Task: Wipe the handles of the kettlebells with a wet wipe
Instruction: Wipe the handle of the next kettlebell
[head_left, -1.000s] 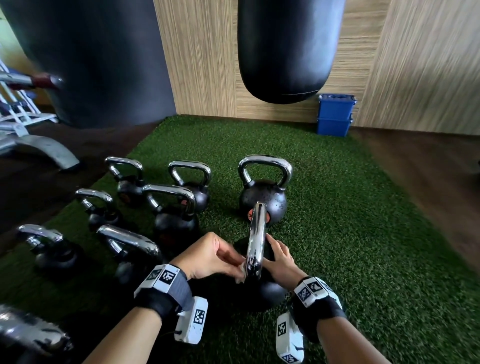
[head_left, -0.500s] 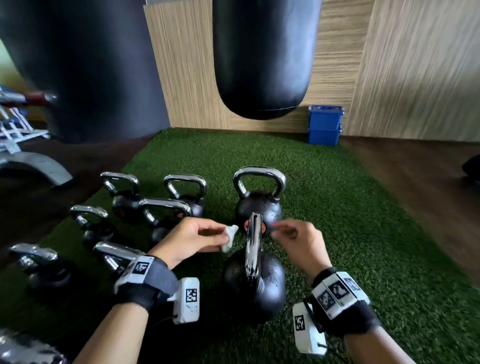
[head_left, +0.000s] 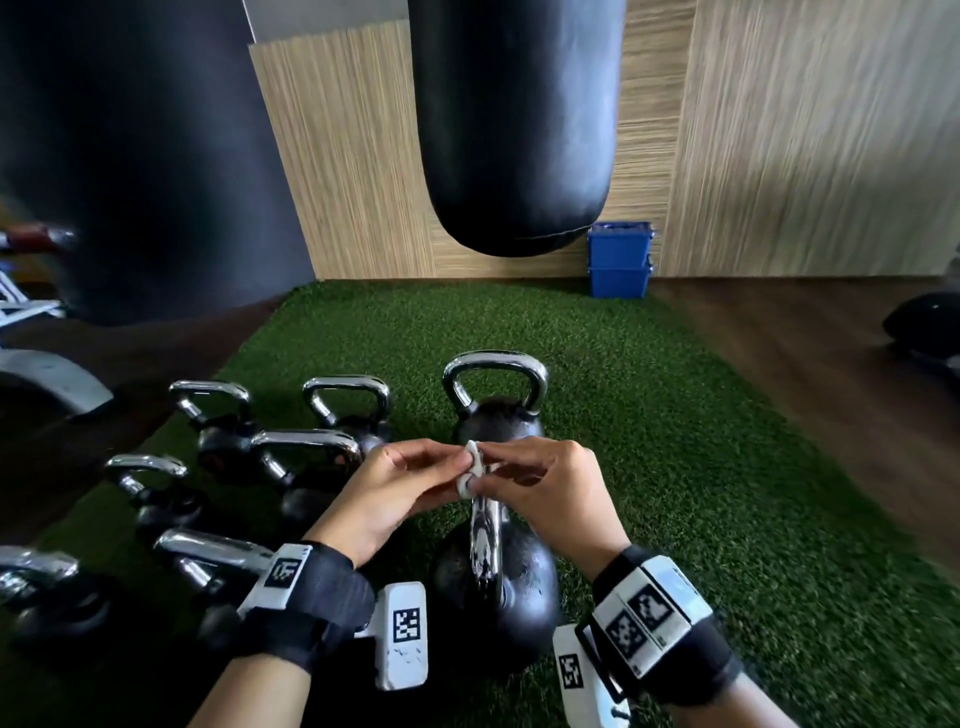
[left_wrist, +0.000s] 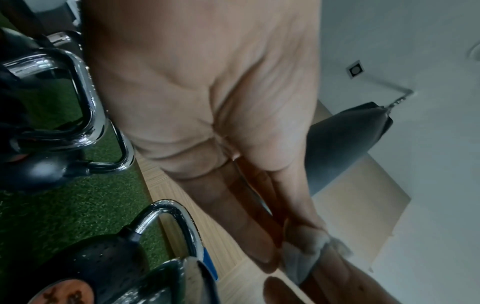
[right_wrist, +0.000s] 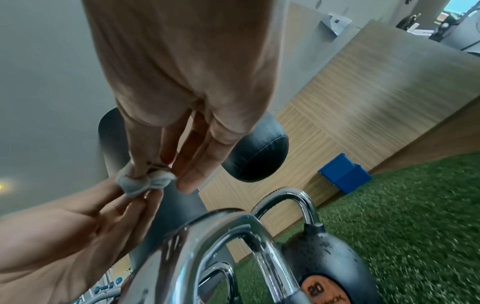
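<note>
A small crumpled white wet wipe (head_left: 471, 467) hangs in the air between both hands, above the chrome handle (head_left: 485, 535) of the nearest black kettlebell (head_left: 498, 597). My left hand (head_left: 395, 493) pinches the wipe from the left, my right hand (head_left: 540, 483) from the right. The right wrist view shows the wipe (right_wrist: 144, 182) bunched between fingertips of both hands, over the chrome handle (right_wrist: 221, 246). In the left wrist view the wipe (left_wrist: 303, 257) sits at my fingertips. A bigger kettlebell (head_left: 496, 410) marked 20 stands just behind.
Several smaller kettlebells (head_left: 311, 467) with chrome handles stand in rows at the left on the green turf (head_left: 675, 441). A black punching bag (head_left: 514, 130) hangs ahead. Blue boxes (head_left: 621, 260) sit by the wooden wall. Dark floor lies at the right.
Both hands left the near kettlebell's handle and rose. The left hand brought the wipe toward the right hand, and now both pinch it together above the handle.
</note>
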